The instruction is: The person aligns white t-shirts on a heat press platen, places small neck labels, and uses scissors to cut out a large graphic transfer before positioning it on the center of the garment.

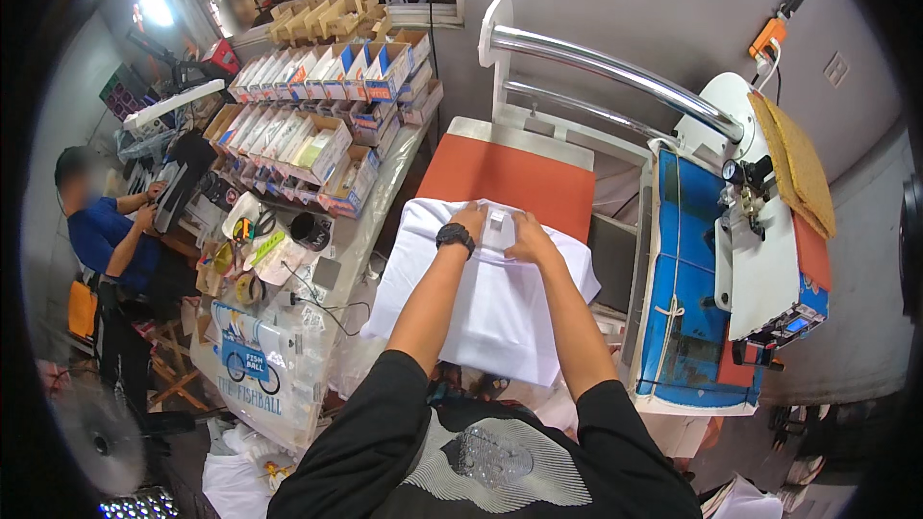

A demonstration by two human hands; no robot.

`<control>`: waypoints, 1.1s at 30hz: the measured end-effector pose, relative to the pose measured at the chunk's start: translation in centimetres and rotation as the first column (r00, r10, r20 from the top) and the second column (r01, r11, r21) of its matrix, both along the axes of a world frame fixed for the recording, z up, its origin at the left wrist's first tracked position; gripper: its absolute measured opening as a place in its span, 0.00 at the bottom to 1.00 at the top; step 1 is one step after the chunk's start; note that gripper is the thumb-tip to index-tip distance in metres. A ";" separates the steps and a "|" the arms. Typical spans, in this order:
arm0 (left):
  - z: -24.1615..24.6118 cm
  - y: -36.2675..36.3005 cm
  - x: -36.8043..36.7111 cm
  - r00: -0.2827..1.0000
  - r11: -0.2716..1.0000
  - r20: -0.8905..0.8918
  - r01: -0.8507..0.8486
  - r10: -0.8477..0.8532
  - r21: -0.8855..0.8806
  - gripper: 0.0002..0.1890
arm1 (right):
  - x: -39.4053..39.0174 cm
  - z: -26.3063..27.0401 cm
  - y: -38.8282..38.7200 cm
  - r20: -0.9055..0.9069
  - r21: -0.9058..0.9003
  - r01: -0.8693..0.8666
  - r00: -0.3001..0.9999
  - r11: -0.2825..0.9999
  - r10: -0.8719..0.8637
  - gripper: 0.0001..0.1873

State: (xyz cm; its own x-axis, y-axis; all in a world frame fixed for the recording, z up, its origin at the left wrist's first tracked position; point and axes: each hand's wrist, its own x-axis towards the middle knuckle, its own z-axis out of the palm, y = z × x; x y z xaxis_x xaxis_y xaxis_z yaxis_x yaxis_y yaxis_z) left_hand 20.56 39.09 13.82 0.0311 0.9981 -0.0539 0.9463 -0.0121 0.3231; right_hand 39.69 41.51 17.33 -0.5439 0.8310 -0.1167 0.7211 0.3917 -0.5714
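Observation:
A white T-shirt (497, 310) lies over the near part of the heat press's orange-red pad (505, 169), its collar towards the far side and its lower part hanging over the near edge. My left hand (469, 222), with a black watch on the wrist, rests at the left of the neckline. My right hand (530, 238) is at the right of it. A small neck label (497, 216) shows between them. The fingertips of both hands are bent at the collar fabric, partly hidden, so whether they pinch it is unclear.
Right of the pad stand the heat press's raised head (764, 274) and a blue board (678, 346) tied with cord. To the left, a table (339, 346) holds cardboard bins (310, 144), scissors (265, 223) and tape rolls. A co-worker (126, 231) and a fan (97, 440) are far left.

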 end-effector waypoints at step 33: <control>3.5 -3.1 -6.3 0.799 0.930 0.519 0.134 -0.305 0.341 0.41 | -0.6 -2.1 2.1 -0.029 -0.238 0.120 0.991 0.964 -0.130 0.35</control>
State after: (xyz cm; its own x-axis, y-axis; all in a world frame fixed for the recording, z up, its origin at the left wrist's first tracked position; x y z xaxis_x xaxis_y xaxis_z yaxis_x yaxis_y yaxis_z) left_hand 14.22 35.95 17.35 0.1901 0.9300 0.3147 0.5645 -0.3658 0.7399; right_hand 39.08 43.60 15.25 -0.4465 0.8446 -0.2955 0.7281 0.1509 -0.6687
